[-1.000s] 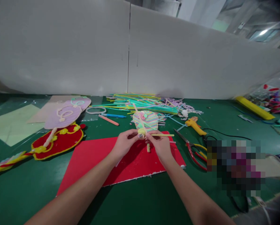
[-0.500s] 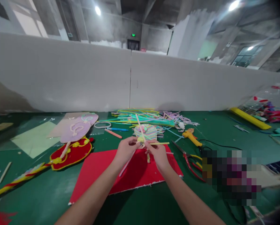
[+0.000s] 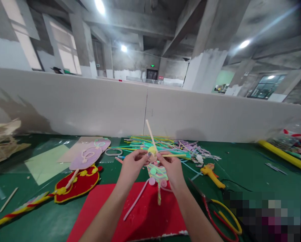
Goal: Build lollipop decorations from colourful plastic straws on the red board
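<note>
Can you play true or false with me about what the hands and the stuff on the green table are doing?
1. Both hands pinch the striped craft piece in the air. True: the left hand and the right hand grip it near its yellow ball.
2. The sheet under the hands is blue. False: the sheet is red.
3. The right hand holds the scissors. False: the scissors lie on the table, right of it.
4. A pile of coloured straws lies beyond the hands. True.
5. The yellow glue gun stands on the red sheet. False: it lies on the green table.
</note>
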`<state>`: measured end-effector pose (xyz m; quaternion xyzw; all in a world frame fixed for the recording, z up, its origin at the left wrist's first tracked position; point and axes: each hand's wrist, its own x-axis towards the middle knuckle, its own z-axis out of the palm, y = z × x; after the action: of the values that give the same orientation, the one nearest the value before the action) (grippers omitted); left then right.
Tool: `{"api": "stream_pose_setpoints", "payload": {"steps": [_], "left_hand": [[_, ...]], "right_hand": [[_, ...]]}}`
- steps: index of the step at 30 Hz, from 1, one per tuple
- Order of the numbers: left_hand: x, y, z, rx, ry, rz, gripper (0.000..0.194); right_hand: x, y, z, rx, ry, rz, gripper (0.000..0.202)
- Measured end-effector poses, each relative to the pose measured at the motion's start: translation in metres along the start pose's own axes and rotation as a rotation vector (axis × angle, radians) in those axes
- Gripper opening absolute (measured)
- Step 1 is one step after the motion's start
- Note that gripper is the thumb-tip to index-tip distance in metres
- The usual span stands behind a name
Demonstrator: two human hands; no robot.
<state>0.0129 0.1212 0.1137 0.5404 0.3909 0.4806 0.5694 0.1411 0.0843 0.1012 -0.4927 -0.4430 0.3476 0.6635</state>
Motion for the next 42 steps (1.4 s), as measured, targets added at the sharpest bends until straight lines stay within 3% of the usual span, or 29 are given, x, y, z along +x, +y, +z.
{"api": "stream_pose_setpoints", "payload": {"steps": [8, 16, 25, 37, 42], "left_hand": [[-0.011, 0.0, 0.011, 0.015, 0.117, 0.126, 0.026], [-0.014, -0.005, 0.019, -0.036, 0.161, 0.106, 0.023], [-0.006, -0.002, 0.007, 0.104, -0.078, 0.067, 0.031], [-0.002, 0.001, -0.002, 0.278, -0.04, 0.087, 0.019], [0.0, 0.006, -0.015, 0.411, -0.1, 0.111, 0.02]], "right_hand": [[-0.002, 0.011, 0.011, 0.269, 0.128, 0.09, 0.026], [-0.007, 0.01, 0.015, 0.326, 0.175, 0.11, 0.027], [0.0, 0.0, 0.003, 0.087, 0.008, 0.07, 0.026], [0.0, 0.006, 0.005, 0.006, -0.063, 0.091, 0.024], [0.013, -0.002, -0.019, -0.07, -0.211, 0.121, 0.032]]}}
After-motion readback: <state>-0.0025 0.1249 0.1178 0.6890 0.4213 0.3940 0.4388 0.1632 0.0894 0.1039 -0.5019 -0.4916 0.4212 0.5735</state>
